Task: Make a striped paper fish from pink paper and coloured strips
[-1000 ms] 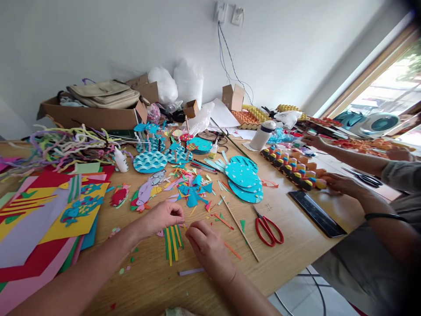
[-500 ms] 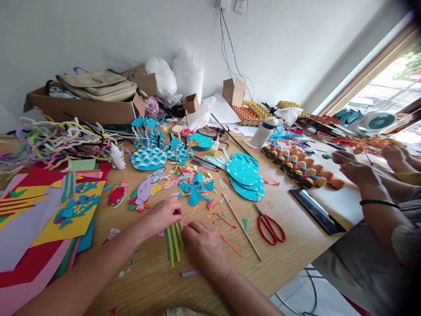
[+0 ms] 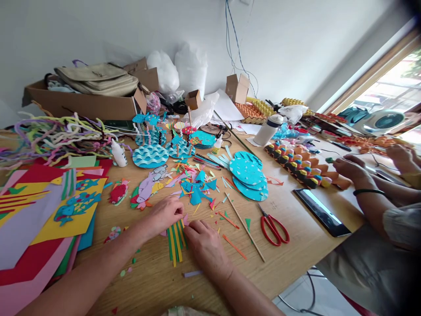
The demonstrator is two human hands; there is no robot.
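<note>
A piece of green and yellow striped paper (image 3: 176, 243) lies on the table between my hands, its strip ends fanned toward me. My left hand (image 3: 167, 213) is above its top edge, fingers pinched together; whatever is between the tips is hidden. At the paper's right side, my right hand (image 3: 206, 245) rests with fingers curled down on its upper corner. A lilac strip (image 3: 193, 274) lies below that hand. Red-handled scissors (image 3: 273, 228) and a thin wooden stick (image 3: 245, 227) are to the right. Paper fish (image 3: 144, 188) lie beyond my left arm.
Coloured paper sheets (image 3: 23, 259) are stacked at left. Blue paper discs (image 3: 248, 171), paper scraps (image 3: 197, 188) and a glue bottle (image 3: 118, 153) lie farther back. A black tablet (image 3: 320, 212) sits at right, near another person's hands (image 3: 351, 169) holding a small green piece.
The view has shifted slightly, so most things appear a little farther right. My hands keep nearly the same pose by the striped paper. The other person's hands have moved a little.
</note>
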